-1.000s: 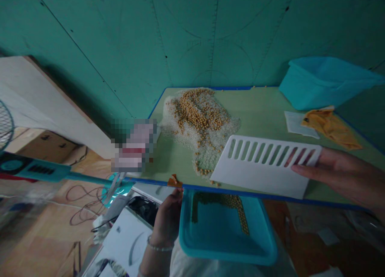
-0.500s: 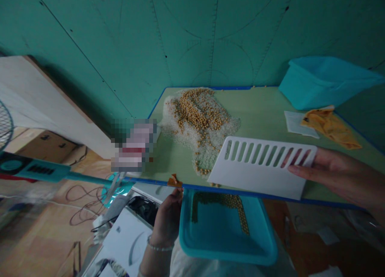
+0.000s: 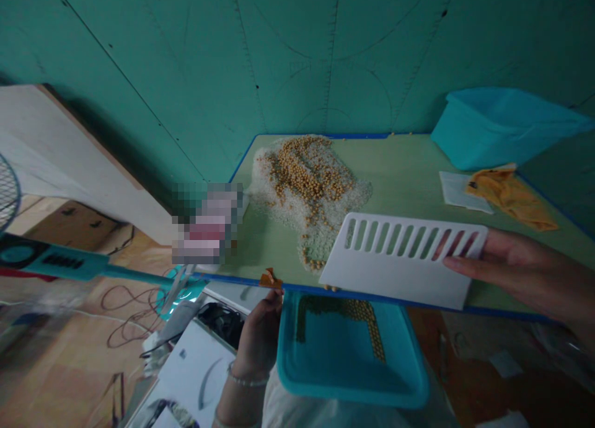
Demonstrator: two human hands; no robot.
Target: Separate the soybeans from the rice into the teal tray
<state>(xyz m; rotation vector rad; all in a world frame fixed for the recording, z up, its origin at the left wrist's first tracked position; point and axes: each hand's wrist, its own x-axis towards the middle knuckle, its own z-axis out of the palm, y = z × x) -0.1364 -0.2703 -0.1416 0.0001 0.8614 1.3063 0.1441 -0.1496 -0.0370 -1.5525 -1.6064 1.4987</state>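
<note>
My right hand [image 3: 515, 267] grips the right end of a white slotted plastic scraper [image 3: 395, 273], thumb on its near face and fingers behind the slots. The scraper stands tilted along the front edge of the table [image 3: 395, 167]. My left hand [image 3: 260, 329] is closed at the left rim of a turquoise tray [image 3: 353, 378], below the table edge; its fingertips are partly hidden. Yellow beans [image 3: 362, 313] lie along the tray's far end and sides. On the table, a heap of soybeans [image 3: 307, 167] rests on spread pale grains [image 3: 288, 211], and a few beans sit by the scraper's left corner.
A turquoise bin [image 3: 493, 130] stands at the back right, beside a yellow cloth [image 3: 515, 198] and a white paper [image 3: 458, 189]. An orange-brown scrap [image 3: 269, 279] sits on the front edge. A turquoise fan [image 3: 60, 260] is at left; the green wall [image 3: 297, 56] rises behind the table.
The scraper in my right hand has shifted very slightly left. My left hand, the tray and the heap look the same.
</note>
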